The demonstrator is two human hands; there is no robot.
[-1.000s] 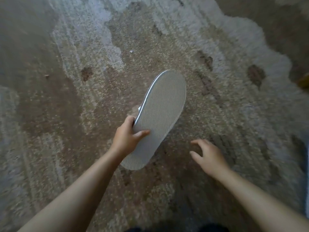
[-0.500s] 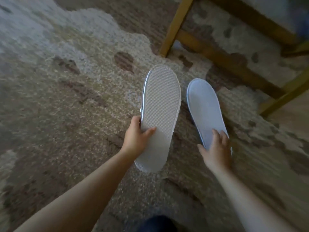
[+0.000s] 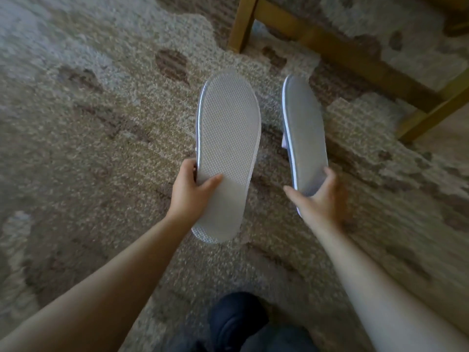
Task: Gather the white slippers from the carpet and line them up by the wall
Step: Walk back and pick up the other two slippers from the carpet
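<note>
I hold two white slippers above the patterned carpet (image 3: pixel 101 138), both with their textured soles turned up toward me. My left hand (image 3: pixel 193 191) grips the left slipper (image 3: pixel 228 138) near its heel, thumb on the sole. My right hand (image 3: pixel 319 196) grips the right slipper (image 3: pixel 304 128) at its heel end, fingers curled around the edge; this slipper is tilted onto its side. The toes of both slippers point away from me. No wall is in view.
Wooden furniture legs and a crossbar (image 3: pixel 355 54) stand at the top right, just beyond the slippers. A strip of bare wood floor (image 3: pixel 451 138) shows at the right edge. My dark-clothed foot (image 3: pixel 238 321) is at the bottom centre.
One second ago my right hand was empty; half a second ago it touched the second slipper on the carpet. Now that slipper is lifted and tilted. The view swung toward the wooden furniture.
</note>
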